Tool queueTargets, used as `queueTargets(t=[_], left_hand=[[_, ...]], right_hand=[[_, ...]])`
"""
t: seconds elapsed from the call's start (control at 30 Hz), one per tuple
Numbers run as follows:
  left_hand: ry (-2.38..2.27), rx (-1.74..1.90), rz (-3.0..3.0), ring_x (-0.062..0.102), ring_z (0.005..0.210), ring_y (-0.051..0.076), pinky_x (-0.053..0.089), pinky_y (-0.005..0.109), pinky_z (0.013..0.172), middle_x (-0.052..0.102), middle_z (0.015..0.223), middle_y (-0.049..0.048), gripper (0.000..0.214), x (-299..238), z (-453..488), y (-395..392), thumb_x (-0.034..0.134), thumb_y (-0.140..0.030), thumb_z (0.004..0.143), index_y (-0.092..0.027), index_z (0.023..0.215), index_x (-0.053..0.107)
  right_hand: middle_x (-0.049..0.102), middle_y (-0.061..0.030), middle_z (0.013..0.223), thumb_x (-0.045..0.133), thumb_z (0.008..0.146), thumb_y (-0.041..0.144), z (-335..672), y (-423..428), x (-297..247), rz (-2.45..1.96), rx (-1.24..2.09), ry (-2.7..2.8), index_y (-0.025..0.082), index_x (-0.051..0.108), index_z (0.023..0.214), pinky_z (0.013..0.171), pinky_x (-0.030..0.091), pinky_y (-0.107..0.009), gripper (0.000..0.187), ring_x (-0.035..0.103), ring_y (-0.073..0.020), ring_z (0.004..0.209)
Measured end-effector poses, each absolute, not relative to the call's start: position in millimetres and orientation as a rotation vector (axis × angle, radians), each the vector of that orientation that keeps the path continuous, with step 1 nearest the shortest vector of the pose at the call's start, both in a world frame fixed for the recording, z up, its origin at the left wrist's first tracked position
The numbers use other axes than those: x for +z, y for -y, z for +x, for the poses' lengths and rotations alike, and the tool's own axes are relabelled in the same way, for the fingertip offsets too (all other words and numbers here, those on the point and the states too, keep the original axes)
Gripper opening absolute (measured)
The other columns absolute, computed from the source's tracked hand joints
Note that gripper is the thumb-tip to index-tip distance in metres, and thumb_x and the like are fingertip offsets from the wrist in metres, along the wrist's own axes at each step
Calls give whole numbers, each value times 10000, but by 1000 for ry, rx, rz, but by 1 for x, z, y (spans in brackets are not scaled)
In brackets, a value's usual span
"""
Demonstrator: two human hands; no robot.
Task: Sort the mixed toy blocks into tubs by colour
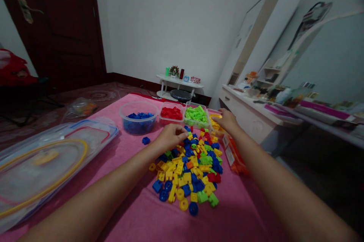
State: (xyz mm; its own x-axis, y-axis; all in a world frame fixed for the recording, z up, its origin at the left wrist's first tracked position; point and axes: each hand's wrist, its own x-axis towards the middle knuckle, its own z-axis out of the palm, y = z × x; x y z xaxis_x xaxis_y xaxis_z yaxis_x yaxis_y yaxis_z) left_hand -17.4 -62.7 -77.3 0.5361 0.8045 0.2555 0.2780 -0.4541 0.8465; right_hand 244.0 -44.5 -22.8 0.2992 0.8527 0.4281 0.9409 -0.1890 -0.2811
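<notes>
A mixed heap of plastic building bricks [187, 177], yellow, blue, green and red, lies on a pink-covered table. At the heap's upper left edge is my left hand [171, 136], its fingers curled together; what is in them, if anything, I cannot make out. My right hand [228, 120] reaches over the container of yellow bricks [216, 121] with thumb and forefinger apart, and I see no brick held between them. Beside that container stand a box of green bricks [196, 115], a box of red bricks [171, 113] and a round tub of blue bricks [138, 122].
Clear lids with coloured rims [57, 158] are stacked at the left. A loose blue brick [146, 140] lies below the round tub. An orange package [235, 154] rests at the table's right edge. A white dresser [250, 111] stands to the right, a low white shelf [179, 80] behind.
</notes>
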Motion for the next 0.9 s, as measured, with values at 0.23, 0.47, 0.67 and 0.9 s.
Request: queueTargets(t=[0.23,0.47,0.67,0.9], left_hand=[[-309,686,2745,522,1038,250,388,372,920,595,1108,90,519,-56,5,145,582,-586,720,-217,1079,652],[-222,543,3006,381,1197,316,274,503,1014,498,1200,103,476,-78,15,172,540,-576,735,-228,1043,647],[-398,516,3034,475,1050,267,404,443,875,549,1047,96,264,-76,16,170,511,-382,777,-205,912,652],[-519,324,2985,562,880,255,459,349,713,618,898,105,220,-55,5,153,590,-323,681,-201,833,691]], right_hand=[[638,-101,1115,568,747,299,187,75,-62,-2122,-84,1684,181,633,1106,864,434,-339,384,581,-241,1033],[613,-130,1162,515,783,469,189,92,-93,-2344,-105,1617,206,617,1159,965,332,-435,470,519,-294,1124],[592,-126,1220,452,832,480,195,87,-102,-2219,-14,1685,175,633,1141,1029,261,-416,471,472,-264,1188],[690,-62,982,522,804,407,188,86,-105,-1968,246,1616,193,689,943,852,436,-337,305,607,-213,948]])
